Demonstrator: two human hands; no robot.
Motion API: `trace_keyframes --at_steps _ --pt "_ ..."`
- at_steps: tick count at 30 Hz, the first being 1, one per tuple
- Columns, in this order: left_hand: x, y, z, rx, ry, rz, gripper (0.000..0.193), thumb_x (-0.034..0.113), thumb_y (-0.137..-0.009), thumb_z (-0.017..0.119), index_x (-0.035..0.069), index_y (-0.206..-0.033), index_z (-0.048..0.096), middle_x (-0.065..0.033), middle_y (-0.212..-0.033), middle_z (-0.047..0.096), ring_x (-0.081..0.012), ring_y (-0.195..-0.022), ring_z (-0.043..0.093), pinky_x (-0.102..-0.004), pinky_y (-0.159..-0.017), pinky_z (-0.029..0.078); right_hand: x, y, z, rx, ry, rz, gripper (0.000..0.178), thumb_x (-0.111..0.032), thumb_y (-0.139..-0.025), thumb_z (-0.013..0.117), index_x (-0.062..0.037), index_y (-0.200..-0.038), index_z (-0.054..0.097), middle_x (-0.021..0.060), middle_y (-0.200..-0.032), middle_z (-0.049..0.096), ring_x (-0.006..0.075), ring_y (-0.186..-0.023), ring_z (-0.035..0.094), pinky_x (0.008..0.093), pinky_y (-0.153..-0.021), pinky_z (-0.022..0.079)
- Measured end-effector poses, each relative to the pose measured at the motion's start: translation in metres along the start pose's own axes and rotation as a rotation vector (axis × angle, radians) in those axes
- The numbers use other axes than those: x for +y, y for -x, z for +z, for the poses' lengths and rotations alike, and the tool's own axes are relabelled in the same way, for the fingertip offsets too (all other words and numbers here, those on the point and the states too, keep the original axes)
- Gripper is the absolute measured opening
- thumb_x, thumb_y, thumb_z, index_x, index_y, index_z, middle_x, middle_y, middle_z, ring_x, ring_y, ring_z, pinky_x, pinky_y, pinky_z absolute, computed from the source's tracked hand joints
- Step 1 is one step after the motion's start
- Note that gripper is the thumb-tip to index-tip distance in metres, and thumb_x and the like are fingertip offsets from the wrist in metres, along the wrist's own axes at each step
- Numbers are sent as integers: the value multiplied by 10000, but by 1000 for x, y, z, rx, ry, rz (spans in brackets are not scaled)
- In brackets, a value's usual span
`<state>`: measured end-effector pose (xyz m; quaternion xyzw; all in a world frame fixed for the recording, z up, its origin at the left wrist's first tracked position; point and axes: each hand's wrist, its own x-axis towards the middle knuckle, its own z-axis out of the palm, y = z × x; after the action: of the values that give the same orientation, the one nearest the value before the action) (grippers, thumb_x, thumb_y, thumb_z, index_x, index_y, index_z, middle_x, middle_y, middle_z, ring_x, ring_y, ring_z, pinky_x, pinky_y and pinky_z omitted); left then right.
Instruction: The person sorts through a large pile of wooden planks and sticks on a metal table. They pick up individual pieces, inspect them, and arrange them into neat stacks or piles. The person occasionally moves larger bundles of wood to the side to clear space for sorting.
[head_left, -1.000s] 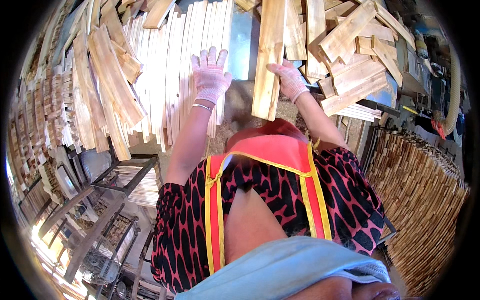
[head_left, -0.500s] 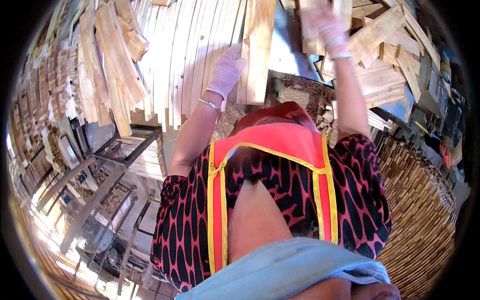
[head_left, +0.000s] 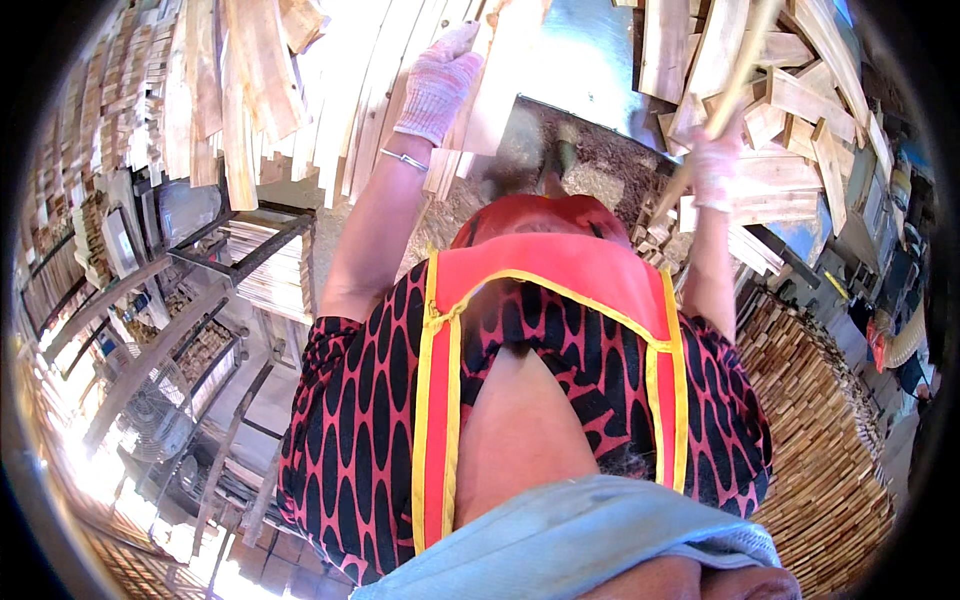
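- Risk of splinters low, thanks to the knit work gloves, yet bare forearms pass close to rough-sawn edges.
- Left hand (head_left: 438,85) closed around the lower end of a pale wood plank (head_left: 505,70), near the top edge of the metal table (head_left: 590,60); could slip if the grip shifts, since the board stands steep and blurs with motion.
- Right hand (head_left: 715,165) wrapped narrow around a thin wood strip (head_left: 725,95), slanted up toward the top right; could snag on the loose offcut pile (head_left: 790,90) heaped along the table's right edge and bring pieces sliding down.
- Sawdust patch (head_left: 590,160) at the table's near edge, crumbly and brown; could make footing for boards uncertain.
- Long slats (head_left: 330,90) at the table's left edge, flat, pale, smooth-faced, packed side by side.
- Stacked short blocks (head_left: 810,430) at lower right, end grain outward, woven-looking, well apart from both hands.
- Steel rack frame (head_left: 230,240) at left, dark, angular, bare.
- Thin metal bangle (head_left: 405,160) on the left wrist; could catch on a board edge.
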<state>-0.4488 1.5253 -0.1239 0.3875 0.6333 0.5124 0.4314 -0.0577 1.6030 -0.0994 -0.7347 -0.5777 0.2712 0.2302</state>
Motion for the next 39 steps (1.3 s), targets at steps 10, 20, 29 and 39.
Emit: trace_keyframes --at_steps 10,20,29,39 --pt "12 6 -27 72 335 -153 615 53 -971 590 -144 -1541 469 -254 -1545 564 -301 -1460 523 -368 -1255 373 -119 23 159 -875 -231 48 650 -327 -985 744 -28 -1529 555 149 -1366 689 227 -1164 656 363 -1007 537" --pt "-26 32 28 26 -119 286 457 120 -1061 633 -2 -1496 566 -194 -1337 690 -331 -1226 673 -405 -1086 520 -125 21 94 -890 -694 -145 702 -67 -867 785 -15 -1525 545 129 -1431 660 245 -1239 659 407 -1098 520" --pt "16 4 47 -106 -1333 401 694 334 -737 807 99 -1338 551 -129 -1343 512 -337 -1297 472 -565 -1145 343 -129 -241 91 -147 -1030 339 436 -110 -988 659 -95 -1423 629 131 -1259 728 271 -1123 717 395 -932 586" --pt "22 -17 57 -174 -1263 499 689 288 -718 772 94 -1344 558 -141 -1356 516 -364 -1307 475 -578 -1162 338 -99 -385 198 -243 -1858 354 482 -116 -977 742 -66 -1425 573 61 -884 692 210 -749 666 399 -713 593"
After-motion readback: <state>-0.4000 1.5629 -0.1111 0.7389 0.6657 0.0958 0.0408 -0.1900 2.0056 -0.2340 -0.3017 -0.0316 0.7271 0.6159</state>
